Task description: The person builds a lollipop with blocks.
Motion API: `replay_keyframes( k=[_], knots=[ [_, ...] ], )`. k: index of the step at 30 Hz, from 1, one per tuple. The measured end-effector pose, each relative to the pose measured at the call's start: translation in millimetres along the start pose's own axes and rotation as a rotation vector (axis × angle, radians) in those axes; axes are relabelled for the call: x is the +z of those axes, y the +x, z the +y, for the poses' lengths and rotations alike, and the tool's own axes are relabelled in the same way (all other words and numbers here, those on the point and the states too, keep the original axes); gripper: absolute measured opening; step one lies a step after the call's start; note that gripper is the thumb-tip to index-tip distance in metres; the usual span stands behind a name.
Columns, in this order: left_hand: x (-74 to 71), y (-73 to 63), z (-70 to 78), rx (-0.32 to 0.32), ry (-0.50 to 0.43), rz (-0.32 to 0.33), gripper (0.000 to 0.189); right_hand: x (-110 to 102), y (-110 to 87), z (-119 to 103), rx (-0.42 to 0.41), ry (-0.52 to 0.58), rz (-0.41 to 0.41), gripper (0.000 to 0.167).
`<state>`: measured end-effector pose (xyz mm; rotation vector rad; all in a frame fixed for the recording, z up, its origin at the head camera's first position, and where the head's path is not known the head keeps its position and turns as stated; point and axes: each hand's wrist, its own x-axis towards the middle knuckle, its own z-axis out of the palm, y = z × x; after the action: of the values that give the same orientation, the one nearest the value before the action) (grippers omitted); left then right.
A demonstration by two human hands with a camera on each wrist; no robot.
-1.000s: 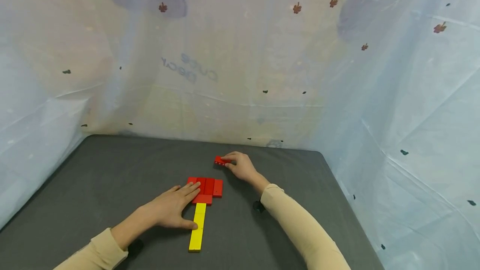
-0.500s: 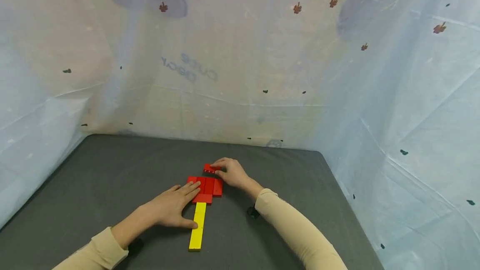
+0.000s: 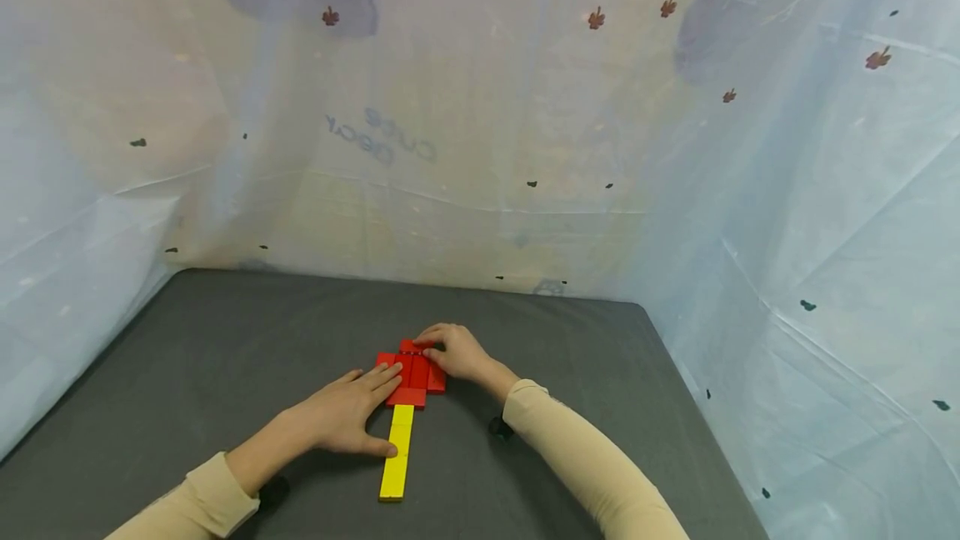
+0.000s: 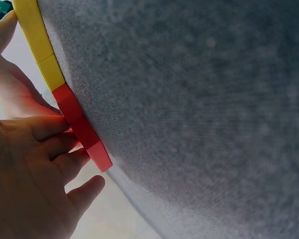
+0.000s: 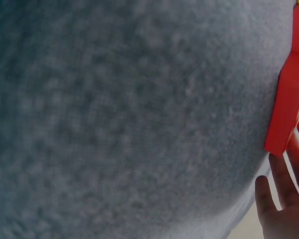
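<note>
In the head view, several flat red blocks [image 3: 418,372] lie side by side, with a yellow strip [image 3: 397,452] running from them toward the near side. My left hand [image 3: 341,417] rests spread over this shape: fingertips on the red blocks, thumb on the strip. At the far edge of the red group, my right hand [image 3: 459,352] pinches another red block [image 3: 408,346] with small pale dots along its near side. That block appears to meet the group; fingers partly cover it. The left wrist view shows the fingers against the side of the red blocks [image 4: 82,127].
A dark grey cloth-like tabletop [image 3: 247,348] surrounds the shape. Behind and to the right hangs a pale translucent sheet [image 3: 450,223] printed with small leaves and faint lettering. Small dark devices sit under both wrists, one by the right wrist [image 3: 500,427].
My right hand has brought the red block left and nearer, from apart behind the group to its far edge. The left hand has stayed in place on the blocks and strip.
</note>
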<state>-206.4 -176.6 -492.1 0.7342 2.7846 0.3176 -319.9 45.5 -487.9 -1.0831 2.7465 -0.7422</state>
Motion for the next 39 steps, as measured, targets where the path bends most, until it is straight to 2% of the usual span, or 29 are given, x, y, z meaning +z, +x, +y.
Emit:
replay_keyframes(
  k=[5,10,15,22,39],
  knots=[
    [-0.9,0.3,0.6,0.001,-0.009,-0.003,0.114,2.2,0.5,1.1,0.011,0.018,-0.014,0.03],
    [-0.1,0.4,0.6,-0.009,-0.01,-0.005,0.114,2.7,-0.3,1.5,0.018,0.026,0.006,0.03],
    [-0.2,-0.2,0.9,-0.003,-0.011,0.002,0.113,3.9,-0.6,2.9,0.024,-0.009,0.025,0.031],
    [1.7,-0.5,-0.3,0.01,-0.002,0.013,0.114,5.4,1.3,4.9,0.052,-0.024,0.001,0.031],
    [-1.8,-2.9,1.6,0.017,-0.028,0.017,0.114,3.1,2.1,6.9,-0.023,-0.024,0.024,0.03]
  ],
)
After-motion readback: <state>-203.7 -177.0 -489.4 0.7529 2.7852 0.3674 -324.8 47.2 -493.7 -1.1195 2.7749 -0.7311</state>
